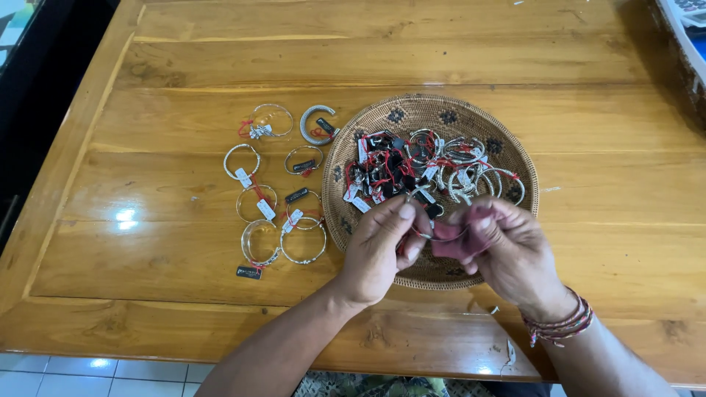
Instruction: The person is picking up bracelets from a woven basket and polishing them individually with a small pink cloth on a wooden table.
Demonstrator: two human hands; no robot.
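My left hand (381, 246) and my right hand (507, 246) meet over the near rim of a round woven basket tray (412, 110). Between their fingertips they pinch a thin silver bracelet (440, 237) with a red thread. My right hand also presses a small dark red cloth (454, 239) against the bracelet. A heap of silver bracelets with red strings and black and white tags (426, 169) fills the tray just beyond my fingers. Red cord bands circle my right wrist.
To the left of the tray, several tagged silver bangles (276, 184) lie in rows on the wooden table (368, 59). A black tag (248, 272) lies by the nearest bangle. The table's near edge runs below my wrists, with white floor tiles (88, 371) under it.
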